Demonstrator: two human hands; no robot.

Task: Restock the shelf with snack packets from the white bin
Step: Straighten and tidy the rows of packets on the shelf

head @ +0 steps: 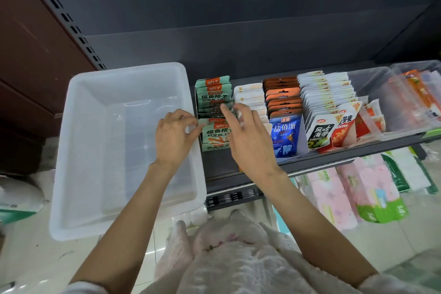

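Observation:
The white bin [78, 141] stands at the left end of the dark shelf [334, 162] and I see nothing inside it. Right of it, green snack packets [213, 95] stand in a row in a green display box. My left hand [173, 137] rests over the bin's right rim, its fingertips pinching the left edge of the front green packet [216, 135]. My right hand [248, 136] hovers over the same row with its fingers spread, the index finger touching the packet tops. It holds nothing.
Further right on the shelf stand rows of cream packets [249, 96], orange-topped blue packets [284, 112], white seaweed packets [327, 100] and clear tubs [405, 100]. Wrapped tissue packs [353, 188] lie under the shelf. A slotted upright [64, 16] rises at the left.

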